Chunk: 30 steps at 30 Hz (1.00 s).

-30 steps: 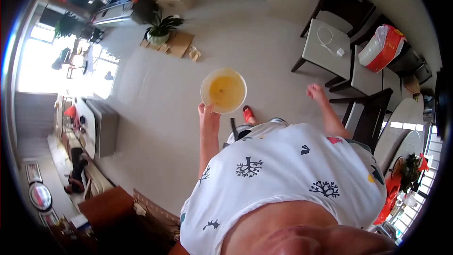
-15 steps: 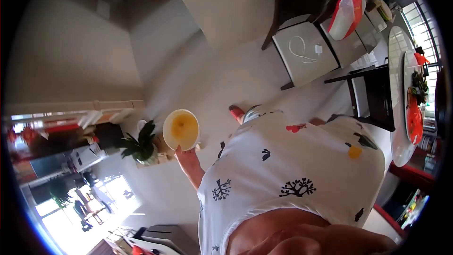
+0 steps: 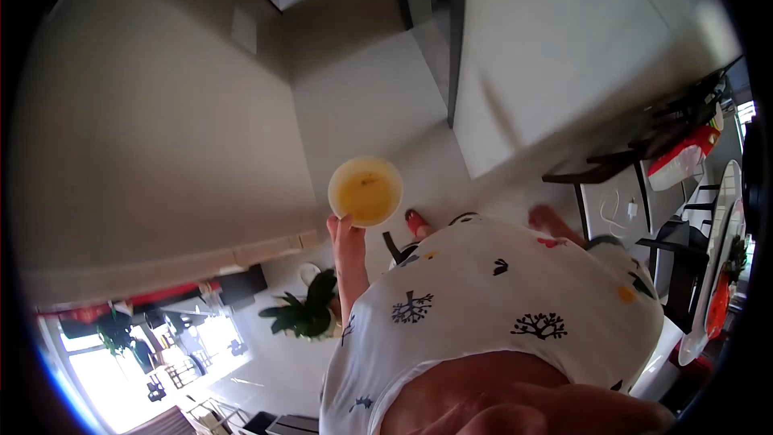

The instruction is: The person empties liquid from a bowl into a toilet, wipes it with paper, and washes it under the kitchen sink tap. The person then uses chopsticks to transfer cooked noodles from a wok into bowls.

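Observation:
My left hand is closed on the near rim of a round white bowl, held out in front of my body. Yellow liquid covers the bowl's bottom, with a few small dark bits in it. The bowl looks close to level. My right hand does not show. At the right, a blurred bare leg reaches out past the edge of my white printed shirt.
A red slipper is on my foot, on the pale floor. A leafy potted plant stands at lower left. A plain wall runs along the left, with a doorway opening ahead. Chairs and a round table stand at right.
My view has turned left, so the chairs and table shift right and the doorway appears. The bowl, still in my left hand, sits further right and higher in view.

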Tool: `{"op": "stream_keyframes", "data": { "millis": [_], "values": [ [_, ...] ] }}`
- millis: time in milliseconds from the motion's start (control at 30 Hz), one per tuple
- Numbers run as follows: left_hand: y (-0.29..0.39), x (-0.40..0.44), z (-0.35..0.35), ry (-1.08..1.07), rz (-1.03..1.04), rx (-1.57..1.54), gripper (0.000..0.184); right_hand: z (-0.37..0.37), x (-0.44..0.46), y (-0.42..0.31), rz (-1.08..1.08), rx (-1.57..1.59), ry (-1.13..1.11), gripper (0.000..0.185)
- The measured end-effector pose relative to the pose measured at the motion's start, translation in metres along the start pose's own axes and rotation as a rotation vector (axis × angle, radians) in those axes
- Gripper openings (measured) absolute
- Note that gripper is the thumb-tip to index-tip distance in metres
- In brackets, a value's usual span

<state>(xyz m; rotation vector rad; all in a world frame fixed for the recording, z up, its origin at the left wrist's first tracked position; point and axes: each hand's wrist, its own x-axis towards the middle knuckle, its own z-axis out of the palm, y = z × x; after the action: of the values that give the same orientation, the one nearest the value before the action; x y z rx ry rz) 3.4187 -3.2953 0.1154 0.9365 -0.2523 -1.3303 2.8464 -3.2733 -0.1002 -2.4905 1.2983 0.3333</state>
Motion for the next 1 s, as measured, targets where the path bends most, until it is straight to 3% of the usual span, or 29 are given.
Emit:
{"op": "stream_keyframes", "data": {
  "millis": [67, 100, 133, 167, 267, 367, 500, 633, 800, 933, 1000],
  "values": [
    [0.009, 0.077, 0.013, -0.096, -0.022, 0.135, 0.038, 0.004, -0.023, -0.019, 0.185, 0.364, -0.075, 0.009],
    [0.007, 0.123, 0.012, -0.166, 0.019, 0.237, 0.040, 0.000, -0.017, -0.026, 0.544, 0.725, -0.267, 0.009],
    [0.024, 0.160, 0.051, -0.174, -0.075, 0.192, 0.042, -0.002, -0.001, -0.031, 0.913, 0.987, -0.382, 0.009],
    [0.034, 0.193, 0.085, -0.173, -0.173, 0.146, 0.044, -0.003, 0.017, -0.032, 1.105, 1.113, -0.412, 0.008],
    [0.037, 0.276, 0.154, -0.173, -0.269, 0.197, 0.045, -0.018, 0.096, -0.015, 1.156, 1.200, -0.420, 0.008],
    [0.019, 0.370, 0.201, -0.210, -0.301, 0.218, 0.045, -0.060, 0.205, 0.034, 1.052, 1.224, -0.294, 0.008],
    [0.001, 0.478, 0.263, -0.289, -0.346, 0.277, 0.050, -0.154, 0.344, 0.120, 0.947, 1.309, 0.101, 0.008],
    [-0.027, 0.591, 0.349, -0.454, -0.442, 0.350, 0.049, -0.252, 0.416, 0.206, 0.985, 1.423, 0.473, 0.009],
    [-0.095, 0.705, 0.460, -0.664, -0.736, 0.301, 0.045, -0.255, 0.420, 0.221, 1.319, 1.522, 0.695, 0.009],
    [-0.158, 0.753, 0.575, -0.751, -0.839, 0.468, 0.049, -0.202, 0.392, 0.161, 1.676, 1.617, 0.543, 0.010],
    [-0.186, 0.767, 0.598, -0.799, -0.860, 0.497, 0.050, -0.179, 0.396, 0.111, 1.833, 1.700, 0.467, 0.010]
  ]
}}
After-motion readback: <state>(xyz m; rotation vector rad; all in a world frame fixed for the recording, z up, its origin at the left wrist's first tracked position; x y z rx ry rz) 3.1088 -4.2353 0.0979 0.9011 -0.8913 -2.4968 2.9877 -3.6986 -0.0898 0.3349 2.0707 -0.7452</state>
